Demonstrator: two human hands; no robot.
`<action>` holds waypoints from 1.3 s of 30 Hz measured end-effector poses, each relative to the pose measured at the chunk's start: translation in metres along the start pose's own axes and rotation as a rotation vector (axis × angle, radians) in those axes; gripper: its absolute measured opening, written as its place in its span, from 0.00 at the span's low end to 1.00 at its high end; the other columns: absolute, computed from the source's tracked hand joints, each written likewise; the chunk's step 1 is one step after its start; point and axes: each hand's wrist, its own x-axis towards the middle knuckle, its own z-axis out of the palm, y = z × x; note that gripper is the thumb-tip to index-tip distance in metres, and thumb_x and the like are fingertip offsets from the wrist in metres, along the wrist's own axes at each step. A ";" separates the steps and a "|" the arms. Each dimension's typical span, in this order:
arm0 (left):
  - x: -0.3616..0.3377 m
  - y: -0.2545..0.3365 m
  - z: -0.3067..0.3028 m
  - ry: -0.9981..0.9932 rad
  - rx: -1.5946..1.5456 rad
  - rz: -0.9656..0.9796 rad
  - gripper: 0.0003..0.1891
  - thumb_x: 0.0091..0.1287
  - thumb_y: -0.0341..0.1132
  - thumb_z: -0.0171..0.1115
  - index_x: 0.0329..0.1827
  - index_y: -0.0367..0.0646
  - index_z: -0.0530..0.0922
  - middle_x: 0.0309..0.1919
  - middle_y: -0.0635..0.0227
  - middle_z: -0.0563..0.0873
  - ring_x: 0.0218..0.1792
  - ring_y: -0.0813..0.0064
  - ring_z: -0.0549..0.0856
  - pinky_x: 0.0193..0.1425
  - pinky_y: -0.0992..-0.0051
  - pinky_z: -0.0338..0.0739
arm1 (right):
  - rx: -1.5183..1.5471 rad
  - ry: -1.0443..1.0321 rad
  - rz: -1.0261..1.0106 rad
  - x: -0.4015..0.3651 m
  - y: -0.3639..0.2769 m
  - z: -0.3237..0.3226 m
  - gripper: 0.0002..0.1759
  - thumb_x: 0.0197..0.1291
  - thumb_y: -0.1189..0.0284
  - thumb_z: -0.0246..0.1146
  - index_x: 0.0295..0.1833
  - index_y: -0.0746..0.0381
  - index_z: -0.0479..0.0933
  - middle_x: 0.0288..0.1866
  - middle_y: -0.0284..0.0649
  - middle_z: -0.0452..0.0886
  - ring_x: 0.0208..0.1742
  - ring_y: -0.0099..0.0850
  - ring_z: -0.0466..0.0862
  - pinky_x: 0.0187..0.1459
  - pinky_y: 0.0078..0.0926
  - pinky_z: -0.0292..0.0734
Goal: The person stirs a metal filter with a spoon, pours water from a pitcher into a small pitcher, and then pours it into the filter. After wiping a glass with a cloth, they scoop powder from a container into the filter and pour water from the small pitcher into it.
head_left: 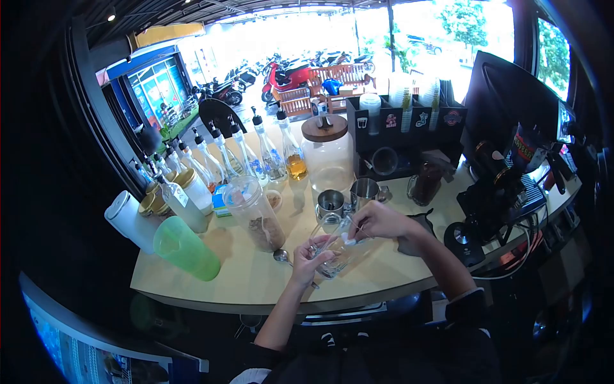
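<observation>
Clear glass vessel held between two hands above the pale countertop (246, 281). The clear glass vessel (344, 255) lies directly between the hands and is tilted; its outline is partly lost against the counter. The left hand (307, 259) is closed about its near left side, the thumb laid along the glass. The right hand (382, 223) comes over the vessel from the upper right, its fingers bent and pinched at a small white piece (348, 239) against the glass; whether this is cloth or paper cannot be told.

Just beside the left hand lies a metal spoon (281, 255), its handle running partly behind the wrist. Left of it stands a clear canister with brown contents (263, 230), and farther left a green translucent pitcher (187, 249). Beyond the hands stand a steel cup (330, 204) and, next to it, a second steel cup (365, 189), with a wooden-lidded glass jar (327, 160) behind. A dark cloth (416, 235) lies near the right forearm.
</observation>
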 end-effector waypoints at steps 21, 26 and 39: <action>-0.010 -0.014 0.002 -0.053 -0.436 0.009 0.24 0.61 0.30 0.66 0.59 0.30 0.71 0.52 0.52 0.81 0.45 0.63 0.87 0.51 0.66 0.83 | 1.259 0.343 0.131 -0.004 0.067 0.029 0.18 0.60 0.82 0.58 0.57 0.70 0.74 0.49 0.41 0.81 0.45 0.25 0.83 0.50 0.20 0.78; -0.002 -0.020 0.007 -0.093 -0.367 0.003 0.23 0.61 0.30 0.66 0.57 0.29 0.71 0.51 0.53 0.82 0.45 0.63 0.87 0.51 0.66 0.83 | 1.253 0.147 0.213 -0.009 0.096 0.059 0.18 0.58 0.81 0.59 0.56 0.69 0.75 0.48 0.41 0.82 0.44 0.25 0.83 0.48 0.20 0.78; -0.006 -0.029 0.035 0.189 -0.495 -0.041 0.24 0.65 0.31 0.63 0.63 0.35 0.68 0.60 0.60 0.75 0.46 0.71 0.85 0.54 0.67 0.82 | 0.570 0.784 0.247 -0.082 0.110 -0.001 0.14 0.59 0.80 0.60 0.52 0.70 0.77 0.46 0.45 0.82 0.48 0.29 0.82 0.49 0.23 0.77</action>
